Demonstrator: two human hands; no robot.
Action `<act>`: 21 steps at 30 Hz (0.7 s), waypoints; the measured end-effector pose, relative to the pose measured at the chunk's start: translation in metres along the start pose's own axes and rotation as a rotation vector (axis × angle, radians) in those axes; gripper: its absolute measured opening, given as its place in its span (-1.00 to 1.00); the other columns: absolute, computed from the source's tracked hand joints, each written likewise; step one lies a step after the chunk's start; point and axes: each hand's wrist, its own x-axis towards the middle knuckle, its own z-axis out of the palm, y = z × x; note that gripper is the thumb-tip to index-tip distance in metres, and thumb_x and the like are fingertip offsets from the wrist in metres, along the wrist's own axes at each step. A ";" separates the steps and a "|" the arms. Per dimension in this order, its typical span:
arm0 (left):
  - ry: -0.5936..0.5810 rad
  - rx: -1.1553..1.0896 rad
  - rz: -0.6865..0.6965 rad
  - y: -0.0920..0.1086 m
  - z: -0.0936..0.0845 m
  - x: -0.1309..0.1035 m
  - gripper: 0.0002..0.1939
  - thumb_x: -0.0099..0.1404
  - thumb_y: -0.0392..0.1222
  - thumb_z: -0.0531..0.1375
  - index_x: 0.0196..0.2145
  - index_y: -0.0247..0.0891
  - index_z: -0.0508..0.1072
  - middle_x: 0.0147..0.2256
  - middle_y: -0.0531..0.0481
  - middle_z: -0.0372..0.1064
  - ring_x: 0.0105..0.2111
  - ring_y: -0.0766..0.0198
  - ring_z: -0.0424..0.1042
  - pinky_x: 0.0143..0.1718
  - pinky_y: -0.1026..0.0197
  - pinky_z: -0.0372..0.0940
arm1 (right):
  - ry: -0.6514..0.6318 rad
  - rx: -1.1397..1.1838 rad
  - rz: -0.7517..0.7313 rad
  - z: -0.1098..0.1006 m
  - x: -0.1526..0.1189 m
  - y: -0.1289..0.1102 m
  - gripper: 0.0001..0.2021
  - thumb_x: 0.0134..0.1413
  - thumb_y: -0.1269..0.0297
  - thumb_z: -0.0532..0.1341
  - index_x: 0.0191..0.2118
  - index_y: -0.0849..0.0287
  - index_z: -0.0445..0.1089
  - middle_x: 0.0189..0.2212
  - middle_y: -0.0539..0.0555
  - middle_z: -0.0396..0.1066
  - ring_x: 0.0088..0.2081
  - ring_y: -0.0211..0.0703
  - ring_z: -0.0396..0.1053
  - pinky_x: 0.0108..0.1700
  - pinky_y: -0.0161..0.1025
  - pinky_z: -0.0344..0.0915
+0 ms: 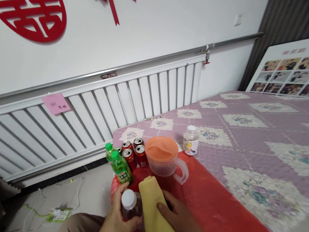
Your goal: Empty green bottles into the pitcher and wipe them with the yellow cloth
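Note:
My left hand (118, 220) wraps around a clear bottle with a white cap (129, 200), held upright in front of me. In my right hand (180, 217) is a folded yellow cloth (153, 209), thumb on its front; its edge sits right beside the bottle, and I cannot tell whether they touch. Just beyond stands a clear plastic pitcher with an orange lid (161, 150), its handle toward the right. Green drink bottles (121, 168) and several red cans (129, 158) are grouped to its left.
A red cover (216, 198) lies under these things. A white-capped jar (191, 141) stands at the bed's edge, on or near the purple patterned bedspread (242, 150). Behind runs a white radiator (130, 100). A power strip (59, 215) and cables lie on the floor at left.

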 end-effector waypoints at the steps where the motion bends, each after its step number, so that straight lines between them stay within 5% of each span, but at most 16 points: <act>1: -0.006 -0.002 -0.004 0.002 -0.002 0.000 -0.08 -0.12 -0.38 0.31 0.19 -0.19 0.02 0.08 -0.17 0.21 0.09 -0.08 0.26 0.17 -0.12 0.10 | 0.001 -0.068 0.024 -0.002 0.001 0.003 -0.66 0.07 0.21 0.13 -0.04 0.19 0.36 -0.12 0.13 0.50 -0.11 0.02 0.44 -0.10 -0.13 0.32; 5: -0.092 -0.026 0.013 0.011 -0.011 -0.002 -0.12 -0.04 -0.43 0.26 0.22 -0.18 0.02 0.15 -0.18 0.16 0.17 -0.05 0.18 0.24 -0.14 -0.04 | -0.010 -0.159 0.036 -0.007 0.005 0.012 -0.65 0.05 0.26 0.14 -0.02 0.19 0.36 -0.10 0.14 0.50 -0.12 0.01 0.44 -0.10 -0.14 0.32; 11: -0.205 -0.093 0.072 0.006 -0.018 -0.004 -0.09 0.09 -0.31 0.25 0.29 -0.12 -0.13 0.25 -0.18 0.03 0.29 -0.05 -0.04 0.30 -0.18 -0.22 | -0.021 0.109 -0.018 -0.004 0.004 0.007 -0.58 0.08 0.14 0.17 0.07 0.15 0.29 -0.04 0.15 0.46 -0.06 0.05 0.42 -0.07 -0.08 0.32; 16: -0.066 -0.066 0.075 -0.006 -0.009 -0.004 -0.07 0.00 -0.30 0.27 0.26 -0.19 -0.10 0.25 -0.25 -0.01 0.27 -0.13 -0.03 0.27 -0.24 -0.18 | -0.038 0.235 -0.098 0.004 -0.003 -0.003 -0.55 0.06 0.11 0.19 0.08 0.11 0.27 -0.02 0.13 0.45 -0.04 0.05 0.41 -0.07 -0.09 0.33; 21: 0.015 -0.023 0.056 -0.009 -0.006 -0.006 -0.16 0.00 -0.26 0.27 0.19 -0.21 -0.02 0.17 -0.25 0.11 0.16 -0.12 0.19 0.20 -0.22 0.02 | -0.012 0.111 -0.093 0.009 -0.006 -0.014 -0.61 0.06 0.22 0.17 0.05 0.11 0.30 -0.05 0.12 0.47 -0.05 0.02 0.41 -0.05 -0.13 0.32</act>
